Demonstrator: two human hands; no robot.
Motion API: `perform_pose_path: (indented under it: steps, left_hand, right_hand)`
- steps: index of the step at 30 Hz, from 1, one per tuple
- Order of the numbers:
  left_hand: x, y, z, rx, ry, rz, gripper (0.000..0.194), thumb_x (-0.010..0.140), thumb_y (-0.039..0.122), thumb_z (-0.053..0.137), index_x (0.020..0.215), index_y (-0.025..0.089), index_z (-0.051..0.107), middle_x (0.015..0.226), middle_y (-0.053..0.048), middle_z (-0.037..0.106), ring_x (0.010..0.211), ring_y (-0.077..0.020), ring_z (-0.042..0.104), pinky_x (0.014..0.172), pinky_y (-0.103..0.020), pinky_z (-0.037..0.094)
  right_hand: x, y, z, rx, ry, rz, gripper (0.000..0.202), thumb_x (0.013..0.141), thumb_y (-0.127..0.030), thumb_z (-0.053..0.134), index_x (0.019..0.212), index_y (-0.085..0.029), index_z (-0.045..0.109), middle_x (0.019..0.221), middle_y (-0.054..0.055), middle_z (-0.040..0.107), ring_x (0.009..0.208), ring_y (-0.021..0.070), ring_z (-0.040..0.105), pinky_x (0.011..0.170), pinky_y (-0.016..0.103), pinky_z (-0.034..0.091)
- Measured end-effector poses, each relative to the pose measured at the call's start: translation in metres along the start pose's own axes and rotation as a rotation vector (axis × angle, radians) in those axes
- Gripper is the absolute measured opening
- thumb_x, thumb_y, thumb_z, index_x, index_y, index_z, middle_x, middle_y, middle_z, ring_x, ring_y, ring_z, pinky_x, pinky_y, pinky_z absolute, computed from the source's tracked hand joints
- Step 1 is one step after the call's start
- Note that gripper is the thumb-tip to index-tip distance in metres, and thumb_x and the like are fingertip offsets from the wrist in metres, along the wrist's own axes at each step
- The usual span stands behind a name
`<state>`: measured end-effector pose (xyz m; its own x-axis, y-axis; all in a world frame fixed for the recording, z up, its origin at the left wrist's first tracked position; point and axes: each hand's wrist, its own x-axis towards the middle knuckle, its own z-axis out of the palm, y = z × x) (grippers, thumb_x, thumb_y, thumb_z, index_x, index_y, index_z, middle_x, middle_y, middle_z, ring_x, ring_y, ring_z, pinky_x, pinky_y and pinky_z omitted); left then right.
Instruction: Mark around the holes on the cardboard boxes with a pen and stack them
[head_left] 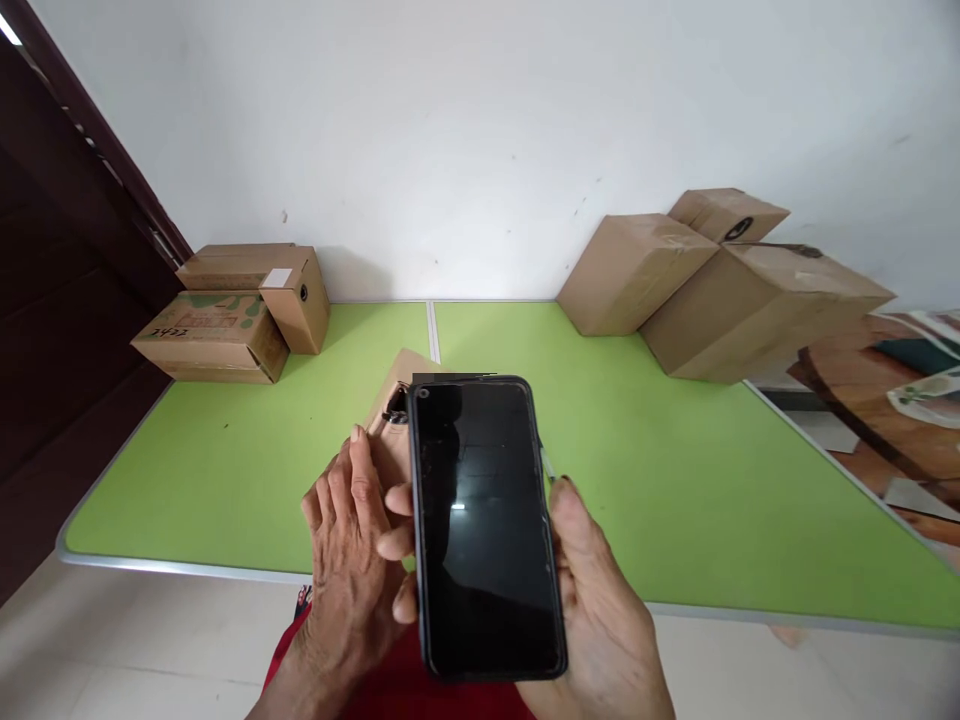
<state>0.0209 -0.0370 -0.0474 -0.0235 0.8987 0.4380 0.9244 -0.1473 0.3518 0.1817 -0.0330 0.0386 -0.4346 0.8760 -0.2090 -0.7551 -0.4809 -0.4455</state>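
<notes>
My right hand (600,590) is closed around a black smartphone (487,530), thumb along its right edge and fingertips wrapped over its left edge. The phone's dark screen faces me and reflects a small bright light. Behind it lies a small brown cardboard box (390,450) with a dark, round-edged opening; the phone hides much of this box. My left hand (349,540) rests palm down against the box's left part, its index finger stretched out along the cardboard and the other fingers slightly bent. The left thumb is hidden.
On the green table (622,500), closed cardboard boxes stand at the back left (217,325) and back right (750,300), near a white wall (465,150). A dark door (75,250) is at far left. A round wooden table (862,390) stands beyond the right edge.
</notes>
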Motion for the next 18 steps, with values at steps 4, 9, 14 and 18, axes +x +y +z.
perform_pose_path:
  steps: [4,9,14,18]
  left_hand:
    - [0.009,0.004,-0.003,0.094,0.065,0.048,0.129,0.087,0.051,0.076,0.178,0.007,-0.003,0.152,-0.031,0.054,0.130,-0.0463,0.057,0.103,-0.061,0.050]
    - [0.015,0.001,0.002,0.121,0.109,0.023,0.134,0.080,0.052,0.080,0.177,0.002,0.003,0.148,-0.032,0.057,0.128,-0.0465,0.058,0.101,-0.061,0.049]
    - [0.017,0.000,0.004,0.134,0.112,0.033,0.133,0.081,0.057,0.078,0.176,0.001,0.006,0.149,-0.033,0.056,0.127,-0.0465,0.058,0.100,-0.061,0.049]
    - [0.017,0.000,0.004,0.138,0.108,0.021,0.132,0.082,0.058,0.077,0.176,0.001,0.005,0.150,-0.034,0.055,0.129,-0.0471,0.057,0.101,-0.062,0.048]
  right_hand:
    - [-0.015,-0.015,-0.032,-0.055,0.208,-0.081,0.059,0.094,-0.074,0.076,0.120,-0.023,0.088,0.117,0.013,0.088,0.099,0.0320,0.086,0.090,0.045,0.069]
    - [-0.011,-0.028,-0.097,-0.341,0.562,-0.220,0.058,0.085,-0.068,0.089,0.115,-0.018,0.086,0.113,0.014,0.088,0.097,0.0295,0.084,0.089,0.039,0.067]
    - [0.018,-0.023,-0.167,-0.933,0.700,-0.241,0.069,0.082,-0.080,0.072,0.104,-0.015,0.079,0.093,0.012,0.083,0.092,0.0333,0.078,0.080,0.042,0.061]
    - [0.034,-0.017,-0.192,-1.195,0.756,-0.248,0.052,0.085,-0.072,0.064,0.085,-0.021,0.071,0.077,0.006,0.073,0.082,0.0300,0.069,0.075,0.041,0.052]
